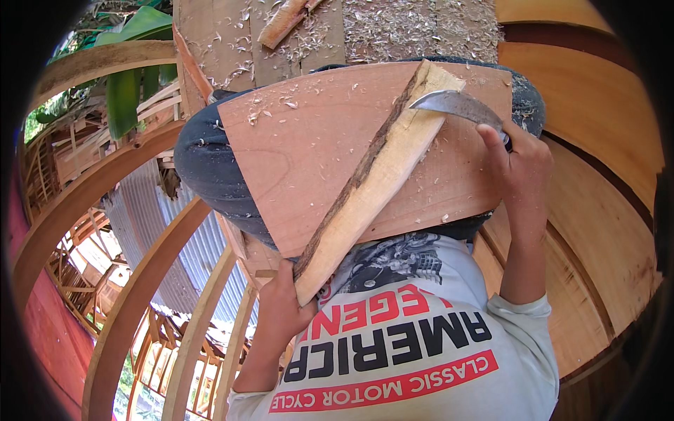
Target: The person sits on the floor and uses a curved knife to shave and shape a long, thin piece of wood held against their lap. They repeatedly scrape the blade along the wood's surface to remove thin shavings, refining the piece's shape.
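A stick of wood [382,172] is gripped near its lower end by the left hand [283,298], while a curved knife [460,107] is clasped in the right hand [525,161], elbow bent and thumb extended. The stick is laid slantwise over a board [295,161] set across the legs [210,165]. The knife's handle is mostly hidden by the right fist; whether the stick is touched by the knife cannot be told. Beyond, shavings [393,31] are cut off by the upper edge.
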The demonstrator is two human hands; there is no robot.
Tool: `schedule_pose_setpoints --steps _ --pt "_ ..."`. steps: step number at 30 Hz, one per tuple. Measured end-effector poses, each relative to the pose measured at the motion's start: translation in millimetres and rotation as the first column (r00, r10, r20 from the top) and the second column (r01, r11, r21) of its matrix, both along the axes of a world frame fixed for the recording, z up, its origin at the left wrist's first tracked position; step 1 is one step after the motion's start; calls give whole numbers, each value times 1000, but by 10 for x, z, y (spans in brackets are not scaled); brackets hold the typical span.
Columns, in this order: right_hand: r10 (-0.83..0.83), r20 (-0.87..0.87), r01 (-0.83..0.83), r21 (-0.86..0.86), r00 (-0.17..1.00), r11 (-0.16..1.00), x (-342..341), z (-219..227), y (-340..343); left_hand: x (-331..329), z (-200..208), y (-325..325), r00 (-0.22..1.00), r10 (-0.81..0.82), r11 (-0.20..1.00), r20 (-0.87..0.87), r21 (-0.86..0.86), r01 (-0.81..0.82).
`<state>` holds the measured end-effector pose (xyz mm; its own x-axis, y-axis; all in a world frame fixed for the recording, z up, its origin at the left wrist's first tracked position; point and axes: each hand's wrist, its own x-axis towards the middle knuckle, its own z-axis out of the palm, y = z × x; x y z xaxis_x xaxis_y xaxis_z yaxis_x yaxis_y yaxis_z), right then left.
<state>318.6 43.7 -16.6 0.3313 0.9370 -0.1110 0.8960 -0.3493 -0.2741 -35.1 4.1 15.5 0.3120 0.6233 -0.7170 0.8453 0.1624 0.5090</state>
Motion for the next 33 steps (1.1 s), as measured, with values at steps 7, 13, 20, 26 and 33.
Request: schedule_pose_setpoints --steps 7,13,20,26,33 --pt "5 -14 -6 -64 1000 998 -28 136 -7 25 -17 6 1000 -17 999 12 44 16" --pt "-25 40 24 24 999 999 37 30 68 22 44 -26 998 -15 998 -67 59 19" --pt "-89 -239 90 -4 967 996 -64 263 -14 45 2 -26 998 35 997 -43 66 -32" --pt "-54 -81 51 -46 995 998 -40 75 -65 68 33 -33 998 19 993 -65 115 -12" --pt "-257 32 259 -42 966 965 402 123 14 94 4 -13 995 -5 987 -103 158 21"
